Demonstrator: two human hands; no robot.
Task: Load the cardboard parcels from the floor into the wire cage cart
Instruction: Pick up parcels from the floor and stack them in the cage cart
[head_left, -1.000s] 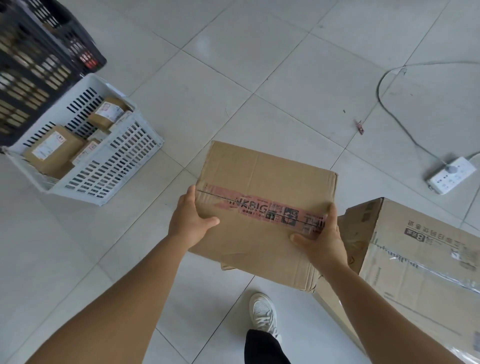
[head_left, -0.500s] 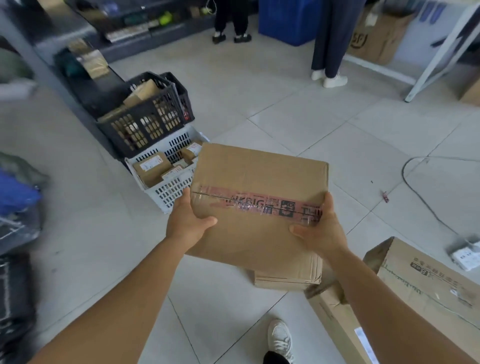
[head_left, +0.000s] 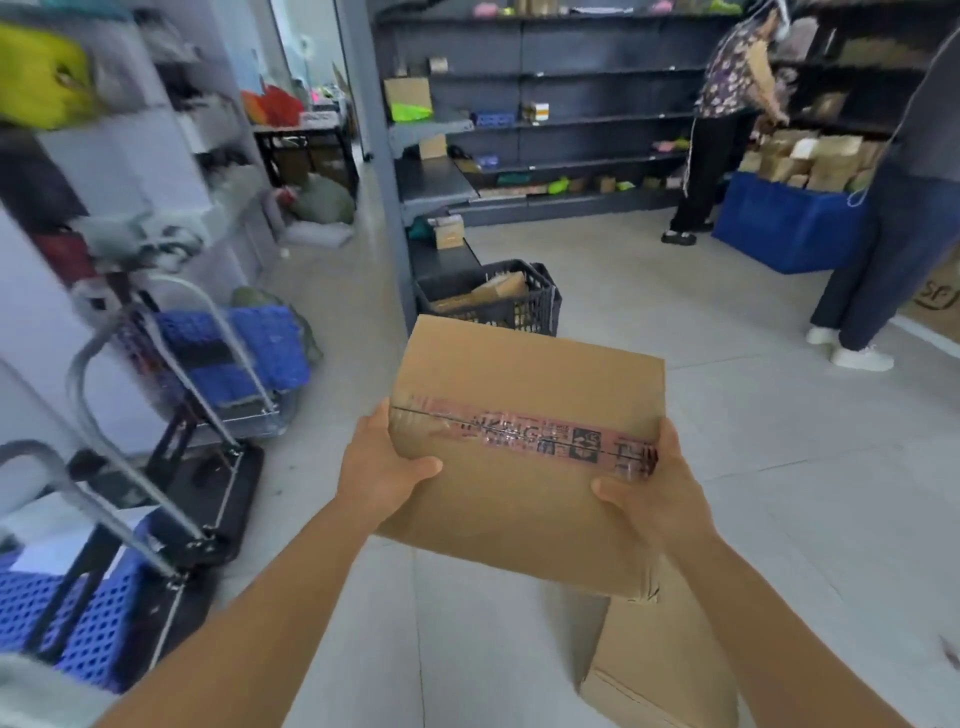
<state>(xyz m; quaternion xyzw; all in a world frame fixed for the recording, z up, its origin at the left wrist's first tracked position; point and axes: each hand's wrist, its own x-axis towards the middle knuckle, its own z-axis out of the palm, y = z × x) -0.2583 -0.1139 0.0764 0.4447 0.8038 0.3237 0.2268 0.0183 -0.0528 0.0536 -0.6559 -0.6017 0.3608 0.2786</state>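
Black crate (head_left: 498, 306) on floor beside dark shelving (head_left: 561, 104); blue bin (head_left: 784, 228) far right; two people standing near it; folded trolleys (head_left: 171, 415) left.

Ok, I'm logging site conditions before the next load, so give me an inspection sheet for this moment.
Surface: pale tiled floor, bare ahead of the person.
Job's things: taped cardboard parcel held off the floor; another cardboard box on the floor below it; no wire cage cart clearly seen.
Clutter: black crate with cardboard inside; folding trolleys with blue crates at left.
Hands: left hand and right hand grip the parcel's opposite sides.
Cables: nothing seen.
Surroundings: dark shelving, blue bin of parcels, two people at right.
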